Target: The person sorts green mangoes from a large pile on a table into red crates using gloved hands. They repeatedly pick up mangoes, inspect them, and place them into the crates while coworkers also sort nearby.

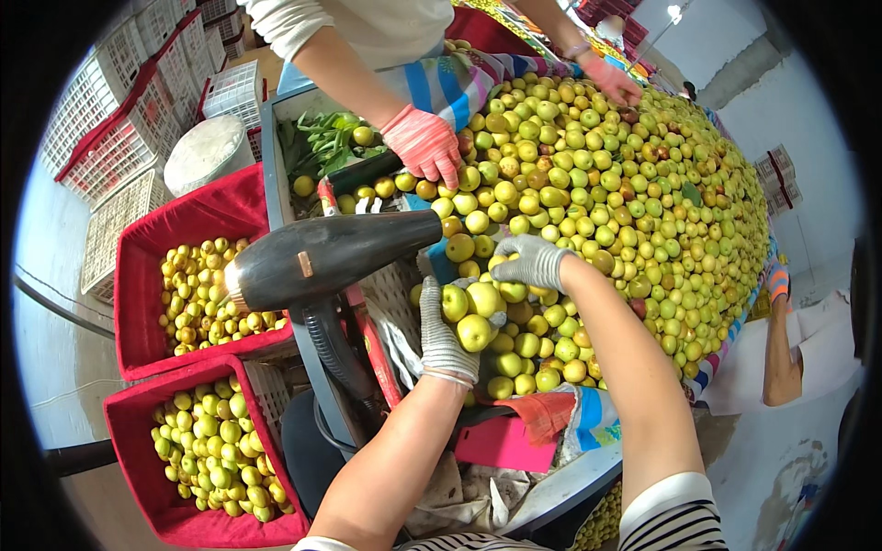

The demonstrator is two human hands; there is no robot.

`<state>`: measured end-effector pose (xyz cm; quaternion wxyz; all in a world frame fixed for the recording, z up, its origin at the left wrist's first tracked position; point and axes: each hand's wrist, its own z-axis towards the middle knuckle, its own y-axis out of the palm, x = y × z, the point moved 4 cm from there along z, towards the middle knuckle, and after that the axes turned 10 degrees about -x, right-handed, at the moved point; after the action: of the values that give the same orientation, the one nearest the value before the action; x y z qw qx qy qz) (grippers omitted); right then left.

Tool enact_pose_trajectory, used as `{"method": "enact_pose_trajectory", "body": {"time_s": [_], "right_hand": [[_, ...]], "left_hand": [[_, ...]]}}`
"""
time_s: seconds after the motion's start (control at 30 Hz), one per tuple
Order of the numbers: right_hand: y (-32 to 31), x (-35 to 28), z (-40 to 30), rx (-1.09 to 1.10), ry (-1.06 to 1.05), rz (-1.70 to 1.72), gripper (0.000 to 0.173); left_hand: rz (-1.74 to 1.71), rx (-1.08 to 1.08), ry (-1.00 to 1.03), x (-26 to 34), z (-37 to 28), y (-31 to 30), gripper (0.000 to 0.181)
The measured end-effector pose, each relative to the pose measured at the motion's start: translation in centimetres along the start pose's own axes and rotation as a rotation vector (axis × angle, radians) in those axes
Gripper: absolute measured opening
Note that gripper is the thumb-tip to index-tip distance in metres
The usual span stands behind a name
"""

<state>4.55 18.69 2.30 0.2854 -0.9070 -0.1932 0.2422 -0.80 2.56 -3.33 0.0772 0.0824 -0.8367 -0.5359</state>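
Observation:
My left hand (439,334), in a grey-white knit glove, cups several yellow-green jujubes (474,333) against its palm and fingers. Just to its right, my right hand (536,260), in a matching glove, has its fingertips closed around another jujube (508,270). Both hands are over the near left edge of a large heap of jujubes (592,200), some with brown patches. A black hair dryer (337,258) lies across the table's left side, its narrow end close above my left hand.
Two red-lined crates of jujubes, an upper one (193,206) and a lower one (162,513), stand at left. Across the heap, a co-worker's pink-gloved hands (424,144) touch fruit. Green leaves (331,141) fill a corner. A pink card (506,444) lies near me. White crates (103,89) are stacked behind.

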Motion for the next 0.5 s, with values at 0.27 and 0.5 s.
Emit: {"method": "enact_pose_trajectory", "body": {"time_s": [0.27,0.5], "right_hand": [[1.2,2.1,-1.1,0.199,-0.203,0.58,0.039],[-1.7,-3.6,-4.4,0.101,-0.605,1.028,0.045]], "left_hand": [[-0.035,-0.084,0.018,-0.1,0.0,1.2,0.053],[-0.066,-0.173,-0.028,-0.9,0.3,0.4,0.052]]}}
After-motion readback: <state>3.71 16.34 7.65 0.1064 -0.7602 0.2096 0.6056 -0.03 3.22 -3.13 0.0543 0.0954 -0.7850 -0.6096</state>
